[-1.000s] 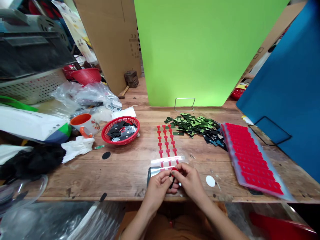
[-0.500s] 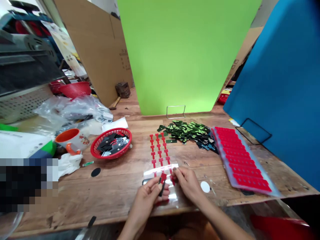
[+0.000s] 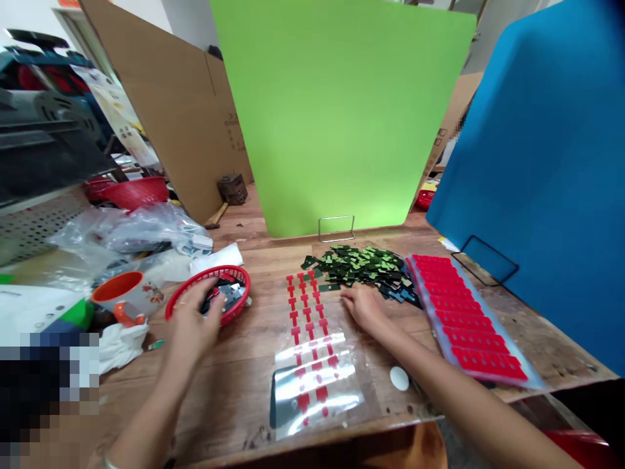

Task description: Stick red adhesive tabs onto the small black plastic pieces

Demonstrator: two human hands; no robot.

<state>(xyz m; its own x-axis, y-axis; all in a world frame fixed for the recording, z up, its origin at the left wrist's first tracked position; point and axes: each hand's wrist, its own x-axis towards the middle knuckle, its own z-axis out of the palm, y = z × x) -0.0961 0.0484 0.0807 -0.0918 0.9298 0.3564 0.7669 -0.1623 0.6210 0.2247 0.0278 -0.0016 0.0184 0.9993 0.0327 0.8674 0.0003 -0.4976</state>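
My left hand [image 3: 195, 319], slightly blurred, reaches over the rim of a red plastic basket [image 3: 247, 294]. Its thumb and fingers are apart above flat black and grey pieces [image 3: 228, 296]. Over at the near-left edge of a heap of small dark green and black flat pieces [image 3: 361, 264], my right hand [image 3: 364, 306] has its fingers drawn together. Whatever they pinch, if anything, is hidden. Between the hands lies a clear plastic sheet [image 3: 344, 384] with rows of red T-shaped pieces [image 3: 307, 314] on it. A dark rounded piece [image 3: 280, 404] shows under its near-left corner.
On the right, a clear sheet bears rows of red pieces [image 3: 471, 319]. A green panel [image 3: 336, 117] and a blue panel [image 3: 537, 163] stand behind. An orange-lined mug [image 3: 146, 296], crumpled tissue [image 3: 124, 345] and plastic bags [image 3: 131, 228] crowd the left. A white disc [image 3: 399, 378] lies near the front edge.
My left hand has moved left from the plastic sheet to the basket; the red and black pieces it held no longer show in it. My right hand has moved forward to the heap.
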